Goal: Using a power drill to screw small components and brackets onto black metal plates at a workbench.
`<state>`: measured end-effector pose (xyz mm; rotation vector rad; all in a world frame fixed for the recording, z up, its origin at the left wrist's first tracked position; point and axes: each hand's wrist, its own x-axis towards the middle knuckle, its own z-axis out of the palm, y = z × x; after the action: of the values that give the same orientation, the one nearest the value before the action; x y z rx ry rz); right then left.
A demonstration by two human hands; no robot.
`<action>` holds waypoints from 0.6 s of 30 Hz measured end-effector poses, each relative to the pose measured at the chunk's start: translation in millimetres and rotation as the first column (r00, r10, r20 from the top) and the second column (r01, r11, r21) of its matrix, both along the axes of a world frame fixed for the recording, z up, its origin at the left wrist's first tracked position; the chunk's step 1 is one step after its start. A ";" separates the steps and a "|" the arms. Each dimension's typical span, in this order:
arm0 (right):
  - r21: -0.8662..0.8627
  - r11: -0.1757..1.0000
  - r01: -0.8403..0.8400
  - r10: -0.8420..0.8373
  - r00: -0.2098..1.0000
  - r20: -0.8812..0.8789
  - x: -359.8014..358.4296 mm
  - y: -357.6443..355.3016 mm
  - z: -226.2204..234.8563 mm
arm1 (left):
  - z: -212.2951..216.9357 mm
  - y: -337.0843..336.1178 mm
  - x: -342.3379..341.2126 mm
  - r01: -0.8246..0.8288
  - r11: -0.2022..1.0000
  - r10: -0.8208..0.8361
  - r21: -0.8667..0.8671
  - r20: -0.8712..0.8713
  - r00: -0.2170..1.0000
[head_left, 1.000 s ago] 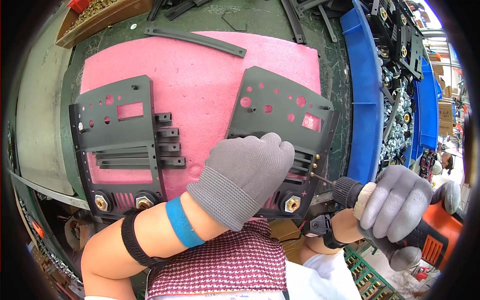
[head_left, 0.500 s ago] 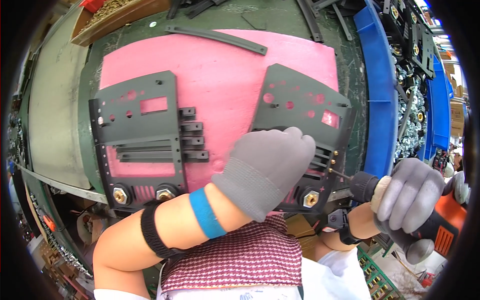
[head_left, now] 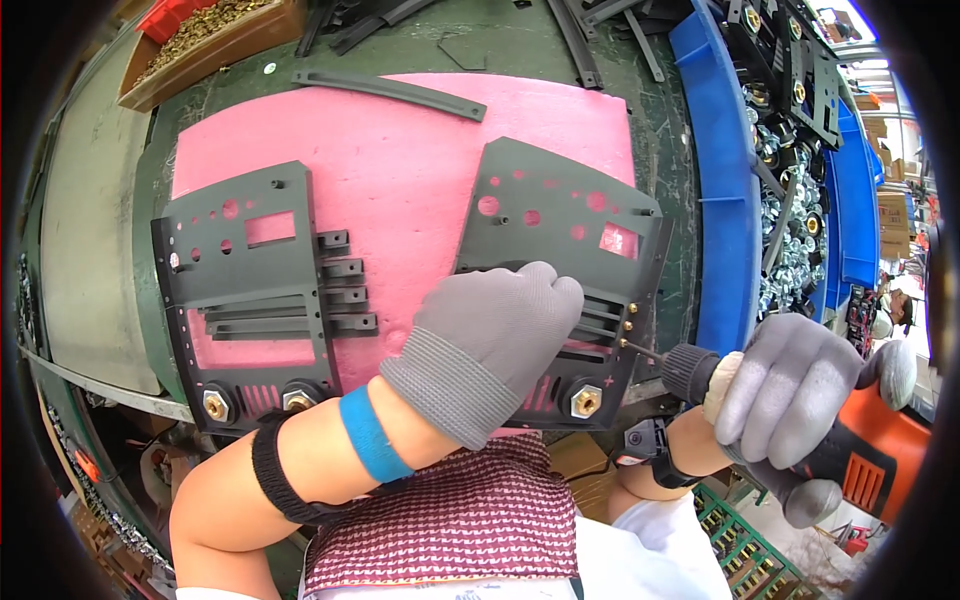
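Note:
My left hand [head_left: 490, 340], in a grey glove, is closed over the lower middle of the right dark metal panel [head_left: 560, 245]. Its fingertips are hidden, so what they grip does not show. My gloved right hand [head_left: 785, 390] holds an orange and black power screwdriver [head_left: 865, 460] pointing left. The bit [head_left: 645, 353] meets a brass-coloured screw on the panel's right edge, below two similar screws. Dark slats [head_left: 600, 315] lie across the panel's opening. To the left lies a matching panel [head_left: 270, 275], with several loose slats [head_left: 345, 295] jutting from its right side.
Both panels rest on a pink foam sheet [head_left: 400, 140], with a long dark bar [head_left: 390, 95] across its far edge. A blue bin [head_left: 715, 190] of metal fittings stands to the right. At the far left is a box [head_left: 215, 45] of small brass-coloured parts.
The whole scene has shifted left in the view. The bit is still at the same screw, and both hands keep nearly the same place relative to the panel.

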<state>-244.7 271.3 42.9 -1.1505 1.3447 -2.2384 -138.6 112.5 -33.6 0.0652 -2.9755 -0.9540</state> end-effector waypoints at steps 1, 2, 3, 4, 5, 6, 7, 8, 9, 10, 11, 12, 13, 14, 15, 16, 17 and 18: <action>0.000 1.000 0.008 -0.008 1.000 -0.006 -0.2 0.3 0.6 | -0.2 0.1 0.0 0.001 1.000 -0.001 0.005 -0.008 1.000; -0.002 1.000 0.010 -0.010 1.000 -0.008 -0.2 0.3 0.5 | -0.4 0.2 0.2 -0.001 1.000 0.001 0.002 -0.009 1.000; -0.005 1.000 0.012 -0.012 1.000 -0.013 -0.4 0.5 0.9 | -0.6 0.4 0.3 -0.003 1.000 0.003 -0.002 -0.008 1.000; -0.004 1.000 0.015 -0.015 1.000 -0.016 -0.6 0.4 0.7 | -0.7 0.6 0.4 -0.004 1.000 0.004 0.001 -0.004 1.000; -0.005 1.000 0.013 -0.014 1.000 -0.017 -0.6 0.6 0.8 | -0.9 0.7 0.5 0.000 1.000 0.000 -0.015 -0.001 1.000; -0.003 1.000 0.018 -0.018 1.000 -0.021 -1.1 0.5 0.6 | -1.0 1.0 0.5 -0.002 1.000 0.001 -0.028 -0.003 1.000; -0.004 1.000 0.018 -0.018 1.000 -0.024 -0.7 0.5 0.4 | -1.0 1.1 0.5 0.003 1.000 -0.003 -0.028 0.005 1.000; -0.003 1.000 0.019 -0.019 0.999 -0.026 -1.3 0.4 0.4 | -0.9 1.3 0.4 -0.005 1.000 0.005 -0.022 0.000 1.000; -0.002 1.000 0.018 -0.018 0.999 -0.028 -0.7 0.3 0.3 | -0.7 1.4 0.3 -0.017 1.000 0.017 -0.017 -0.009 1.000; -0.002 1.000 0.018 -0.018 0.999 -0.030 -1.2 0.0 0.5 | -0.4 1.5 0.2 -0.011 1.000 0.011 -0.016 -0.004 1.000; -0.003 1.000 0.019 -0.019 0.999 -0.033 -0.5 -0.2 0.6 | 0.0 1.4 0.2 -0.012 1.000 0.012 -0.019 0.010 1.000; -0.003 1.000 0.022 -0.022 0.999 -0.032 -0.9 -0.5 0.8 | 0.4 1.3 0.1 -0.012 1.000 0.013 -0.023 0.022 1.000; -0.003 1.000 0.020 -0.020 0.999 -0.035 -0.2 -0.6 1.3 | 0.7 1.0 -0.1 -0.012 1.000 0.013 -0.023 0.021 1.000; -0.004 1.000 0.021 -0.021 0.999 -0.038 -0.4 -1.0 1.4 | 1.0 0.7 -0.1 -0.013 1.000 0.013 -0.025 0.013 1.000; -0.006 1.000 0.020 -0.021 0.999 -0.040 0.4 -1.1 2.0 | 1.1 0.4 0.0 -0.012 1.000 0.013 -0.026 0.015 1.000; -0.005 1.000 0.019 -0.019 0.999 -0.042 0.4 -1.5 1.9 | 1.2 0.0 0.1 -0.015 0.999 0.015 -0.029 0.005 1.000; -0.004 1.000 0.018 -0.018 0.999 -0.045 1.0 -1.7 2.1 | 1.1 -0.2 0.3 -0.014 1.000 0.014 -0.011 -0.016 1.000; -0.003 1.000 0.016 -0.016 0.999 -0.047 1.2 -2.0 2.0 | 0.8 -0.4 0.4 -0.013 1.000 0.013 0.006 -0.039 0.999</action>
<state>-243.6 269.3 44.9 -1.2044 1.3741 -2.2378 -138.2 112.1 -32.8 0.0657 -2.9336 -0.9513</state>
